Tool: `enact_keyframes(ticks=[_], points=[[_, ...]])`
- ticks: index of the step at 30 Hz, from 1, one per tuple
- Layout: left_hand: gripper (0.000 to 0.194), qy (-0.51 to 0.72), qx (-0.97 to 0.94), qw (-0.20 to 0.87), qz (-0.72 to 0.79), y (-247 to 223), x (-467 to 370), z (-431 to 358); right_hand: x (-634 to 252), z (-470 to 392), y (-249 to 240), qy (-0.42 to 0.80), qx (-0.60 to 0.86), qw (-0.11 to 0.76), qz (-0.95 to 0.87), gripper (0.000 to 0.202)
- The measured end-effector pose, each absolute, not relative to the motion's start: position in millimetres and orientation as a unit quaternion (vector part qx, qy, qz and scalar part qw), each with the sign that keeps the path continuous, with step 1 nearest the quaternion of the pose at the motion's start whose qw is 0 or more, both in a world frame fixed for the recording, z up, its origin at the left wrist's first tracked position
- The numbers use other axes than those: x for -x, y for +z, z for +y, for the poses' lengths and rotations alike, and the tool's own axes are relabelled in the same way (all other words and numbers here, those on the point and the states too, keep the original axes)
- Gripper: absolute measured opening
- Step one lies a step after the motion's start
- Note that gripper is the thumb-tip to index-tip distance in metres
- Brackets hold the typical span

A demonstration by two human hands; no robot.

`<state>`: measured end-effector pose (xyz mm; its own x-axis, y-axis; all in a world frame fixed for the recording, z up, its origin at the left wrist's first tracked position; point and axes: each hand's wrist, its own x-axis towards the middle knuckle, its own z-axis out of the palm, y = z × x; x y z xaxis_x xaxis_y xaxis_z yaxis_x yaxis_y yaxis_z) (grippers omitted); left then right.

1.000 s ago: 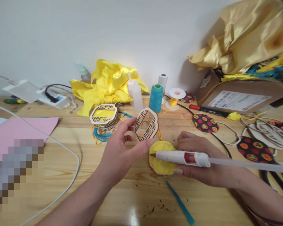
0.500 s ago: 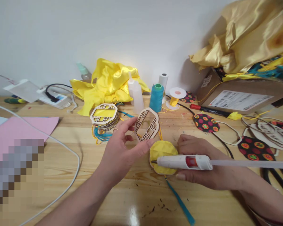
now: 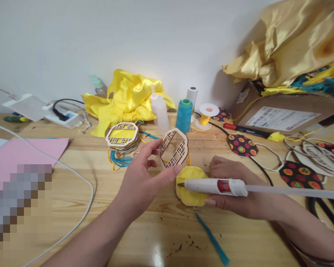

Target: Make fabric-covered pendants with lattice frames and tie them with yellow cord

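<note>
Between its thumb and fingers, my left hand pinches a wooden lattice frame, tilted up from the table. My right hand is wrapped round a white glue gun with a long clear glue stick out of its back. The gun's nozzle points left, over the left edge of a round yellow fabric piece; whether it touches cannot be made out. From the yellow piece a teal tassel runs toward the front, and a yellow cord leaves its top.
Left behind stands a stack of lattice pieces beside yellow satin. Plastic bottles, a teal thread cone and a yellow thread spool line the wall. A cardboard box and patterned pieces lie right; a white cable crosses left.
The glue gun and my right hand have shifted slightly left, with the nozzle a little higher along the yellow piece's left edge. My left hand and the lattice frame stay nearly still.
</note>
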<state>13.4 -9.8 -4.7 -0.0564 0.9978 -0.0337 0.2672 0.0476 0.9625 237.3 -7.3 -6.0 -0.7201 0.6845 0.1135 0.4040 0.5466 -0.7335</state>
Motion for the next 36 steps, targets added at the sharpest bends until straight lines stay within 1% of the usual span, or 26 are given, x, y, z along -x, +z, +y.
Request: enact_keyframes(ticks=[3, 8, 12, 16, 22, 24, 26, 28, 31, 33, 34, 36], points=[[0.059, 0.408, -0.549, 0.434, 0.586, -5.0, -12.7, -9.8, -238.2, -9.0, -2.7, 0.370, 0.314, 0.193, -0.853, 0.028], [0.056, 0.413, -0.551, 0.432, 0.582, -6.0, -11.7, -9.6, -241.1, -9.5, 0.1, 0.392, 0.333, 0.166, -0.842, 0.031], [0.058, 0.414, -0.555, 0.430, 0.579, -4.7, -11.9, -9.0, -241.5, -9.0, -0.4, 0.395, 0.331, 0.182, -0.837, 0.032], [0.057, 0.412, -0.556, 0.431, 0.579, -3.1, -11.9, -9.6, -240.7, -9.5, 0.3, 0.405, 0.326, 0.173, -0.837, 0.032], [0.060, 0.402, -0.565, 0.426, 0.581, -1.7, -11.7, -10.0, -251.1, -8.4, 2.5, 0.471, 0.284, 0.204, -0.810, 0.035], [0.060, 0.399, -0.579, 0.415, 0.578, -2.7, -11.9, -10.0, -260.0, -7.0, 3.4, 0.500, 0.276, 0.232, -0.787, 0.038], [0.060, 0.392, -0.604, 0.398, 0.568, -4.0, -12.8, -10.3, -270.5, -5.6, 5.0, 0.522, 0.273, 0.279, -0.759, 0.043], [0.062, 0.370, -0.643, 0.371, 0.558, -5.2, -14.3, -11.3, -281.1, -4.1, 7.0, 0.528, 0.284, 0.355, -0.718, 0.042], [0.066, 0.318, -0.710, 0.314, 0.544, -7.2, -17.1, -13.9, -293.5, -1.2, 9.0, 0.513, 0.313, 0.496, -0.627, 0.033], [0.070, 0.282, -0.750, 0.283, 0.527, -9.6, -18.7, -16.1, -297.5, 1.5, 9.1, 0.501, 0.321, 0.563, -0.573, 0.029], [0.071, 0.264, -0.767, 0.274, 0.517, -11.0, -19.3, -17.2, -298.1, 2.9, 8.9, 0.499, 0.322, 0.582, -0.555, 0.029], [0.072, 0.229, -0.793, 0.263, 0.500, -13.7, -20.1, -18.9, -296.8, 5.1, 8.9, 0.503, 0.326, 0.590, -0.541, 0.031]])
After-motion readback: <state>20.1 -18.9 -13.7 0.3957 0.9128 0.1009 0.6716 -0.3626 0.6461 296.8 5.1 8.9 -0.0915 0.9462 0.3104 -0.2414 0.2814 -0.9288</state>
